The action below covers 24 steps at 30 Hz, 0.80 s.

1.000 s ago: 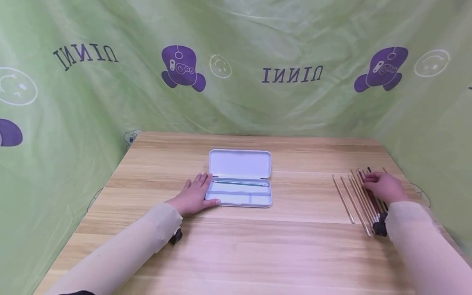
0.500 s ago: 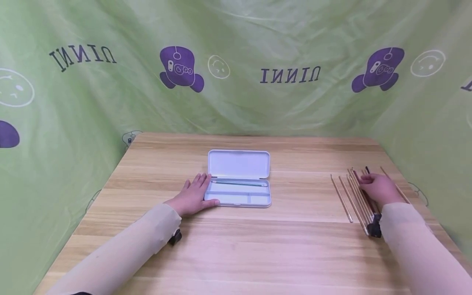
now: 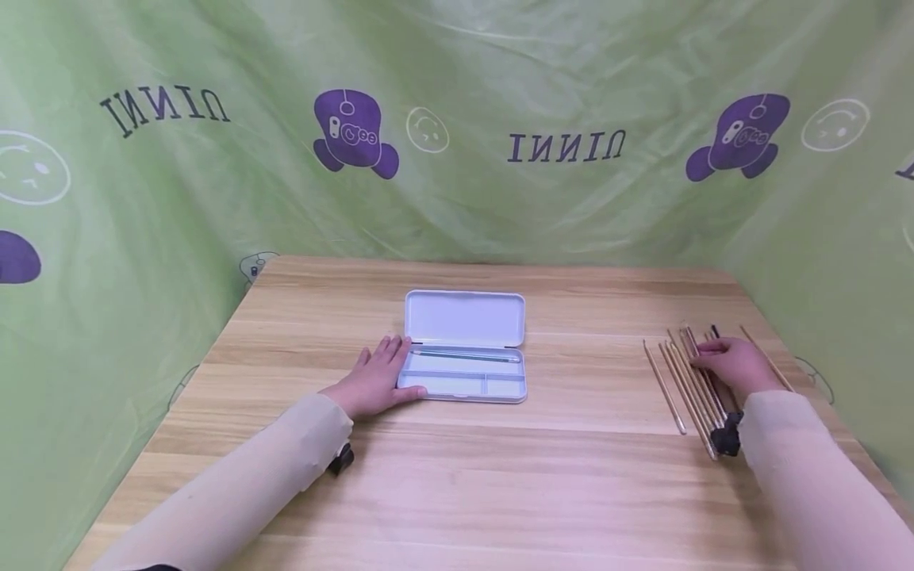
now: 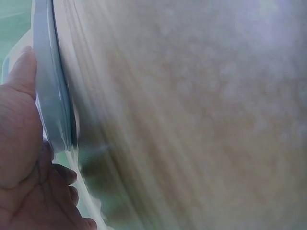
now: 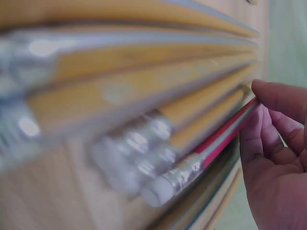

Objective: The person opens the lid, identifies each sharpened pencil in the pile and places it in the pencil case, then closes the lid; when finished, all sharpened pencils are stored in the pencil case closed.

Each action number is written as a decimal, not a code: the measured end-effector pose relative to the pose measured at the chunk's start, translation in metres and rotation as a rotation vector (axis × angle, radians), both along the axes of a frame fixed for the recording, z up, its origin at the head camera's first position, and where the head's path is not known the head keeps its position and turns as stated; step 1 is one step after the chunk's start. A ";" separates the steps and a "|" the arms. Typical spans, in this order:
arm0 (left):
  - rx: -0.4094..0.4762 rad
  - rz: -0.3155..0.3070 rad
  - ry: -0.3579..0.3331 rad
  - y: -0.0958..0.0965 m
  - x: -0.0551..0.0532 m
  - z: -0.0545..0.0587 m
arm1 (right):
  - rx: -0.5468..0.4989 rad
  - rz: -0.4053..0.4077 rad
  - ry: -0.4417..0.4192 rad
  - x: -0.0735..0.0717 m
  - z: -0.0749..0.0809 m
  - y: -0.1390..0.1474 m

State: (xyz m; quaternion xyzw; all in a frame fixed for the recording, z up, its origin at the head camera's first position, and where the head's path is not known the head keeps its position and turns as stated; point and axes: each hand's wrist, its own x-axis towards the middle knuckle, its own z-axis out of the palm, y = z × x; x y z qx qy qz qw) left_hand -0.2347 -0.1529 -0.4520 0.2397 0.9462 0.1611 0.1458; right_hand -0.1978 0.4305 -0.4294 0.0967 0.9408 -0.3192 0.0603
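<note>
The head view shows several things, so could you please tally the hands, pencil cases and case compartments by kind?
Hands: 2 (left hand, right hand)
Pencil case: 1
Compartments: 3 (back compartment, wide front compartment, small front compartment)
Total: 6

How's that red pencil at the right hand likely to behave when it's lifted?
The red pencil should stay stiff, as its shaft looks straight. It's probably light, being so slim in the pinch of the right hand. It may nudge or roll the yellow pencils, since they lie close beside it.
</note>
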 end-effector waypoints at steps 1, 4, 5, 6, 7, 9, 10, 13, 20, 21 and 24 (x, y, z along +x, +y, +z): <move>0.000 0.001 0.000 0.000 0.000 0.000 | -0.018 -0.004 -0.002 0.000 0.002 0.001; -0.003 0.004 0.002 0.000 0.001 0.002 | -0.089 -0.005 0.005 -0.003 0.010 0.001; -0.004 0.006 0.002 -0.001 0.002 0.003 | -0.113 -0.006 0.019 -0.005 0.013 0.000; -0.004 0.007 0.003 -0.001 0.002 0.003 | -0.152 -0.002 0.030 -0.008 0.016 -0.002; -0.002 0.008 0.002 -0.001 0.002 0.004 | -0.193 0.003 0.040 -0.011 0.019 -0.004; -0.003 0.008 0.005 -0.001 0.002 0.003 | -0.250 0.018 0.040 -0.016 0.027 -0.011; -0.002 0.008 0.005 -0.001 0.002 0.003 | -0.282 0.031 0.036 -0.019 0.030 -0.015; -0.002 0.009 0.006 -0.001 0.001 0.001 | -0.465 0.054 0.024 -0.028 0.041 -0.032; -0.023 0.005 0.002 0.000 0.002 0.001 | -0.800 0.082 -0.017 -0.049 0.061 -0.082; -0.020 0.002 0.005 0.000 0.002 0.001 | -0.815 0.092 -0.027 -0.051 0.063 -0.088; -0.031 0.000 0.007 0.001 0.002 0.001 | -0.800 0.148 -0.047 -0.057 0.068 -0.106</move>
